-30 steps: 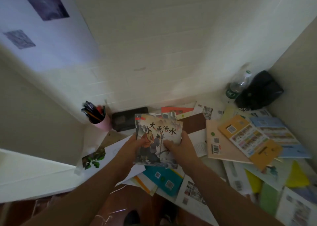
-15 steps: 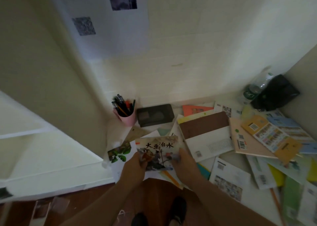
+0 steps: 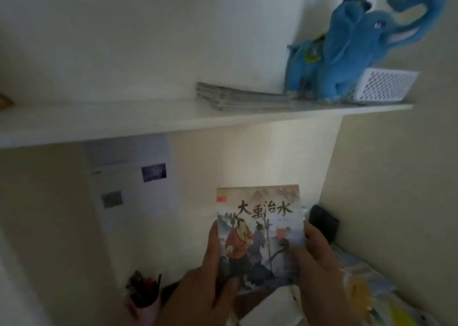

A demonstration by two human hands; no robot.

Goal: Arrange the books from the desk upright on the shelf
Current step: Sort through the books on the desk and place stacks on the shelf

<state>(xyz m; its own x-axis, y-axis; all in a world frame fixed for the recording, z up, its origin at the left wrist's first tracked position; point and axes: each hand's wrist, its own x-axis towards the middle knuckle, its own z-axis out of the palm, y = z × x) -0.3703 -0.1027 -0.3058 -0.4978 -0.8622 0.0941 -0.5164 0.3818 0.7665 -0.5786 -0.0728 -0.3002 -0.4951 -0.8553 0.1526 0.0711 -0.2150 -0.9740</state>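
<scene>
Fingers (image 3: 215,241) of my left hand (image 3: 205,286) and my right hand (image 3: 319,263) clamp the picture book (image 3: 260,231) by its side edges, cover facing me; above my fingers runs the white shelf (image 3: 124,120), where a flat stack of books (image 3: 238,99) lies beside a blue plush elephant (image 3: 347,53).

The picture book (image 3: 260,234) shows black brush characters over painted figures, one in red-orange, one in grey-blue. On the white shelf (image 3: 148,120), a bright blue plush elephant (image 3: 352,48) stands beside a white perforated basket (image 3: 386,84) and grey magazines (image 3: 238,98).
</scene>
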